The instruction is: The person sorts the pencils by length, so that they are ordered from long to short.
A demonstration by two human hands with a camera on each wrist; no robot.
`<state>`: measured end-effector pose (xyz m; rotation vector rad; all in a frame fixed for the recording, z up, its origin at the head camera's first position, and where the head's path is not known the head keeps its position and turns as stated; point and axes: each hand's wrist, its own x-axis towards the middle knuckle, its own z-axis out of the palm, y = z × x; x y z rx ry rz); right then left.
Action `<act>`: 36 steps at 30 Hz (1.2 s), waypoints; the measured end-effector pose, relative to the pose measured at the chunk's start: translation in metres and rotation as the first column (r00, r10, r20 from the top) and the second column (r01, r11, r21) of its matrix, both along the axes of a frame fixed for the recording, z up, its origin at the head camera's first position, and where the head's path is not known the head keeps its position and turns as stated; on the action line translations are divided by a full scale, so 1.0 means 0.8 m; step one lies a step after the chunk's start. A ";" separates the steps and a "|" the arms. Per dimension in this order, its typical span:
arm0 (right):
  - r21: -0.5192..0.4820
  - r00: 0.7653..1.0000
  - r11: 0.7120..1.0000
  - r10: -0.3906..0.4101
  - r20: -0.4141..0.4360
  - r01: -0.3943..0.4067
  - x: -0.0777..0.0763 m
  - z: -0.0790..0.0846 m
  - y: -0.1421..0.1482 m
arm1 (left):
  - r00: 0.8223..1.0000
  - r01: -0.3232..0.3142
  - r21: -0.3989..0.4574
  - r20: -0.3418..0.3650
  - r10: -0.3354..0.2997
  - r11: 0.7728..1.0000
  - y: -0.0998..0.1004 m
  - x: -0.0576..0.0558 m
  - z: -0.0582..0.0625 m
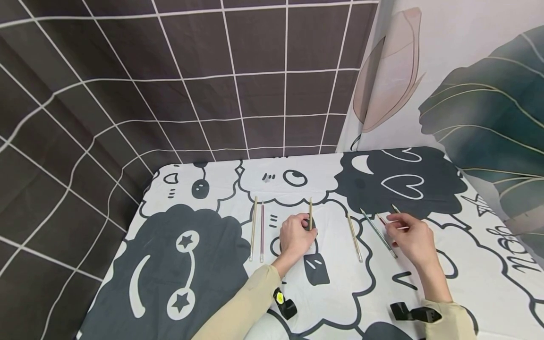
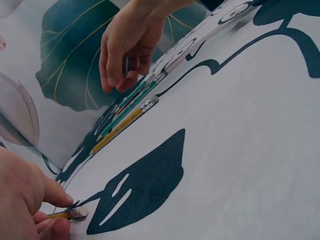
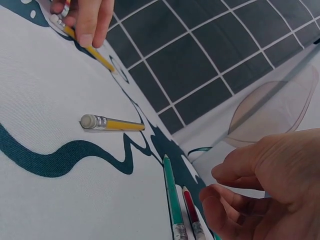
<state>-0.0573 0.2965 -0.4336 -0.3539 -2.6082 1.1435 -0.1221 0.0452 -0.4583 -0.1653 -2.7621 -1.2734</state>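
Observation:
My left hand (image 1: 296, 234) pinches a yellow pencil (image 1: 310, 208) between thumb and fingers; its eraser end (image 2: 81, 212) pokes out toward me in the left wrist view. To the right, my right hand (image 1: 411, 236) hovers with loosely bent fingers, and nothing shows between them. Under and beside it lie a green pencil (image 1: 378, 233), a red pencil (image 3: 190, 205) and another green pencil (image 1: 395, 208), the last two partly hidden by that hand in the head view. A second yellow pencil (image 1: 354, 239) rests on the cloth between my two hands.
Left of my left hand, another yellow pencil (image 1: 253, 229) and a dark red pencil (image 1: 262, 231) lie side by side. A white cloth (image 1: 340, 293) with dark cartoon prints covers the table. Behind stands a dark gridded curtain (image 1: 259, 94), with a leaf-patterned wall covering (image 1: 480, 104) at the right.

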 end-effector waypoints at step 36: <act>0.199 0.999 0.979 0.038 0.001 -0.037 -0.005 -0.013 -0.011 | 0.998 0.033 -0.104 -0.049 -0.039 0.994 0.004 -0.001 0.001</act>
